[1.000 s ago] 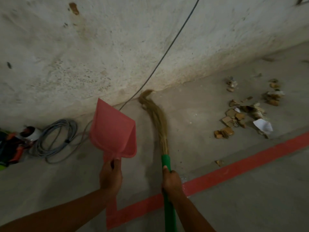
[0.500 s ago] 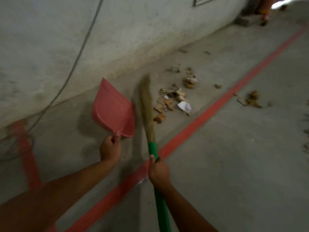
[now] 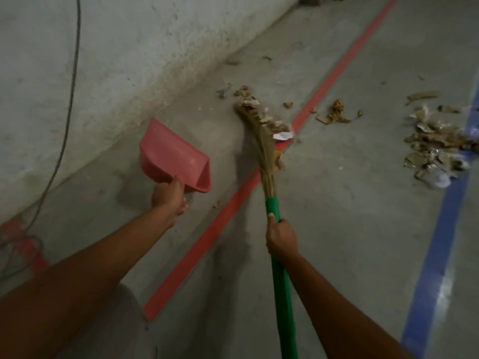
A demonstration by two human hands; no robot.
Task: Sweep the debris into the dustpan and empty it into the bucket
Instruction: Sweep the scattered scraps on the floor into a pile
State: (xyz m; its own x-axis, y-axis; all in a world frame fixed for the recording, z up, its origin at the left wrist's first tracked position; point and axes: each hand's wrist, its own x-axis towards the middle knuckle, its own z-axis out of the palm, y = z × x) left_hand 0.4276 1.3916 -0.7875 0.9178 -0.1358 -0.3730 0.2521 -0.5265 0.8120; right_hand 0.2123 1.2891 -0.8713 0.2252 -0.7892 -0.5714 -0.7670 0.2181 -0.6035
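Note:
My left hand (image 3: 169, 196) grips the handle of a pink dustpan (image 3: 172, 155), held above the floor near the wall with its mouth facing away from me. My right hand (image 3: 281, 239) is wrapped round the green handle of a straw broom (image 3: 263, 149). The broom's bristle tip lies against a heap of cardboard and paper scraps (image 3: 272, 123) beside the red floor line. A smaller clump of debris (image 3: 334, 114) sits just past that line. A larger pile of debris (image 3: 435, 149) lies at the right by the blue line. No bucket is in view.
A rough concrete wall (image 3: 129, 47) runs along the left, with a dark cable (image 3: 70, 81) hanging down it to coiled wire at the lower left. A red line (image 3: 233, 200) and a blue line (image 3: 438, 242) cross the grey floor.
The view has swung right along the wall. The broom head has reached the scrap heap and pushes it toward the red line. The dustpan has dropped lower and tilted flatter.

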